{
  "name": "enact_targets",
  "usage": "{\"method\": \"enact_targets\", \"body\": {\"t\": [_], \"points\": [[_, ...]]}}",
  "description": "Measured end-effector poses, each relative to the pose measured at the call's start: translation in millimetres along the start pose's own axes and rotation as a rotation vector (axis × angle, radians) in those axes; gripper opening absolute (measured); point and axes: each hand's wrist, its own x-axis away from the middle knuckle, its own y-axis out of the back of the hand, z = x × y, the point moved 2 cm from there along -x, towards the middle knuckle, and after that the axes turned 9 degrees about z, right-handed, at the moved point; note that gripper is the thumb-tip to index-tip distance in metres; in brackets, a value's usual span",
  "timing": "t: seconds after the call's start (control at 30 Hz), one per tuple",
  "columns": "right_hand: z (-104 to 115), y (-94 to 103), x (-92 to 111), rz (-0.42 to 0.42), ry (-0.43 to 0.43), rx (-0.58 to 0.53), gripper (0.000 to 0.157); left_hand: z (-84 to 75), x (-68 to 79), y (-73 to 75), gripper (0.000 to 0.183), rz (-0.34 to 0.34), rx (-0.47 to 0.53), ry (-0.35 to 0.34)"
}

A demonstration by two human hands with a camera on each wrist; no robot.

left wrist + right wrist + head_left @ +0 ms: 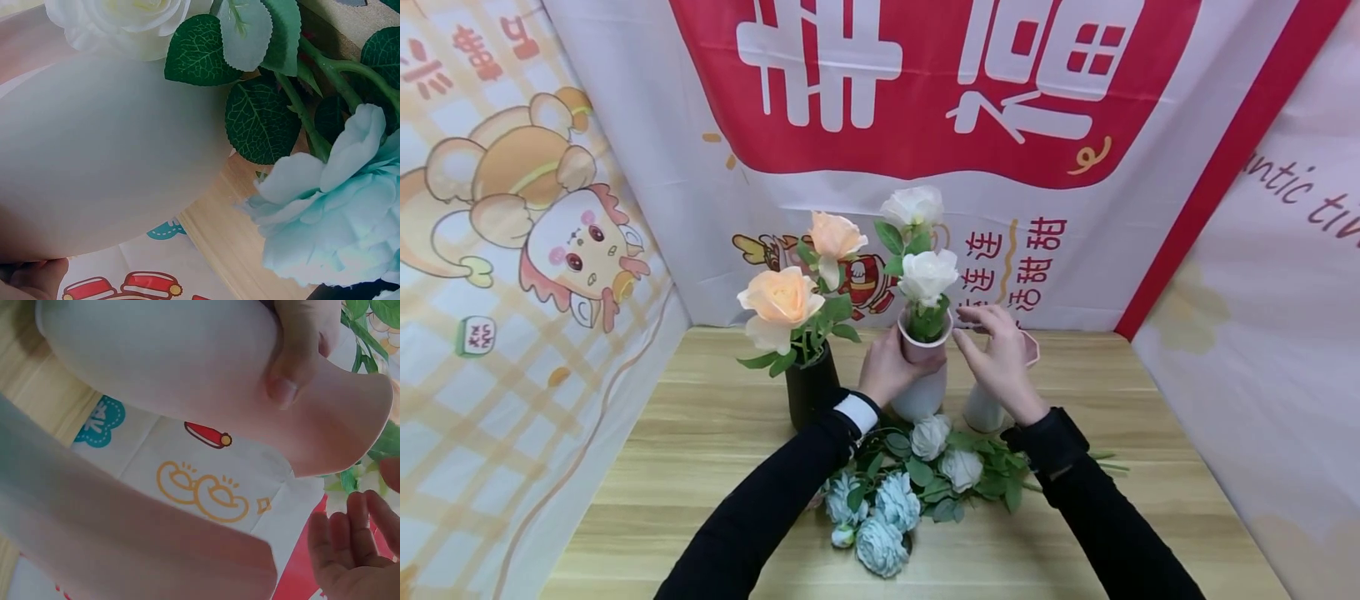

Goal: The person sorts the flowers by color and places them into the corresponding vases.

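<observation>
My left hand [886, 367] grips the neck of a white vase [920, 393] in the middle of the table; its thumb presses the neck in the right wrist view. Out of the vase's mouth stand white roses [928, 278], one higher than the other, with green leaves. On the right side of the rim, my right hand [1000, 360] hovers with loosely bent fingers, holding nothing. Behind that hand is a second pale vase [137, 531] with an angular pinkish rim. The left wrist view is mostly filled by the rounded vase body [112, 156].
To the left stands a black vase [808, 387] with peach roses [781, 302]. In front of the vases lie loose white roses [961, 469], light blue flowers [882, 546] and green stems. A printed cloth [850, 150] hangs behind the wooden table [647, 508].
</observation>
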Motion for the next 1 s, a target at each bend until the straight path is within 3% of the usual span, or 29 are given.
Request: {"method": "enact_targets", "body": {"t": [0.13, 0.3, 0.47, 0.63, 0.77, 1.0], "points": [[0, 4.5, 11, -0.018, 0.024, -0.062, 0.020, -0.2, -0.9, -0.1, 0.101, -0.004, 0.000, -0.005], [-3, 8.5, 27, 0.020, 0.089, -0.081, 0.016, -1.3, -2.8, -0.4, 0.101, -0.026, -0.016, -0.031], [-9, 7.8, 60, 0.155, 0.141, -0.016, 0.016, -0.1, -1.6, -1.3, 0.102, -0.016, -0.023, -0.011], [-23, 10.1, 89, 0.299, 0.102, 0.030, 0.017, 0.3, -0.6, 0.0, 0.100, -0.022, -0.018, -0.015], [-38, 15.9, 105, 0.337, 0.061, 0.046, 0.019, 0.2, -0.7, 0.8, 0.099, -0.018, -0.019, -0.020], [-59, 22.7, 136, 0.403, 0.084, 0.122, 0.020, -0.3, 0.4, -0.1, 0.099, -0.024, -0.011, -0.027]]}}
